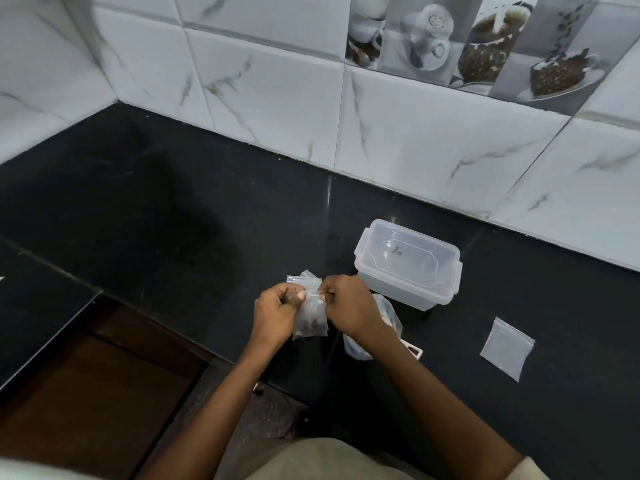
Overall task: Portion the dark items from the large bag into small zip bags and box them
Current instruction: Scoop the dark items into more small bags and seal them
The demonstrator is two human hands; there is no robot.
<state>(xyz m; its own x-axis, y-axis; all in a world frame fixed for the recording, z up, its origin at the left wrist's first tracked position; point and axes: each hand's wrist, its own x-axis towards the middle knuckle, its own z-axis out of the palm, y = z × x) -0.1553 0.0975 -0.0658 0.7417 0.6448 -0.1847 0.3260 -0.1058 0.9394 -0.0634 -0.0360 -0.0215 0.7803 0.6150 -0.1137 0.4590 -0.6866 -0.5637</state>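
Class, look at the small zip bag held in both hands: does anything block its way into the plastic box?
Yes. The lid sits on the plastic box, so the small zip bag, pinched by the left hand and right hand, cannot go in.

Both forearms reach forward from the near edge and converge near the middle. The left hand (275, 315) and right hand (348, 306) sit close together, knuckles up, fingers curled, each pinching one top corner of the small zip bag (311, 317) between them.
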